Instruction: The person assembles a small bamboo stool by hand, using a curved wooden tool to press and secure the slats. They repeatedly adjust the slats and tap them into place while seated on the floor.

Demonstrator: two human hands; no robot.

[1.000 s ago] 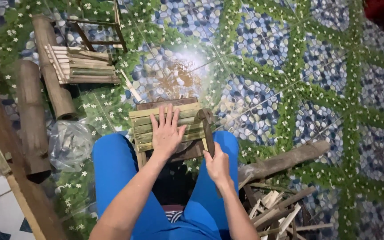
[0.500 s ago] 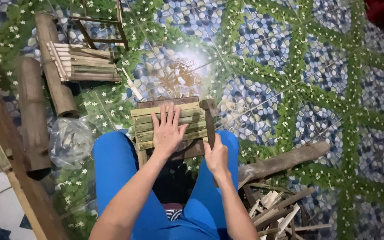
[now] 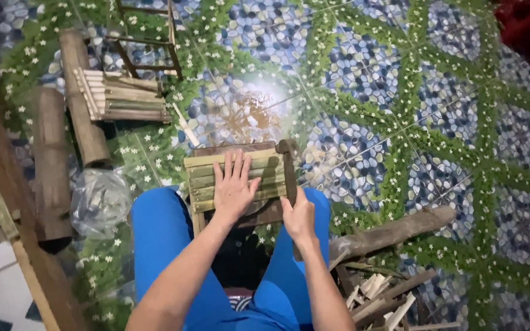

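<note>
Item, centre of frame: small bamboo-slat panel [image 3: 234,178] on a dark wooden frame, resting across the person's knees. Slats lie side by side over most of the frame; by appearance the panel is largely assembled.
Left hand [image 3: 234,187]: spread flat, pressing the slats.
Right hand [image 3: 299,214]: fingers closed round a dark hammer [image 3: 289,168] at the panel's right edge.
Upper left: finished slat bundle [image 3: 124,95], bamboo poles [image 3: 84,104].
Lower left: clear plastic bag [image 3: 99,199], unlabelled.
Lower right: offcuts [image 3: 381,294].

Floor: patterned pebble-and-vine tile floor [image 3: 437,122]. Upper left: two thick brown bamboo logs [image 3: 81,104], finished bamboo-slat rack [image 3: 124,95], crumpled clear plastic bag [image 3: 99,202]. Lower right: pale split-wood offcuts [image 3: 381,297], rough brown branch [image 3: 394,232].
</note>
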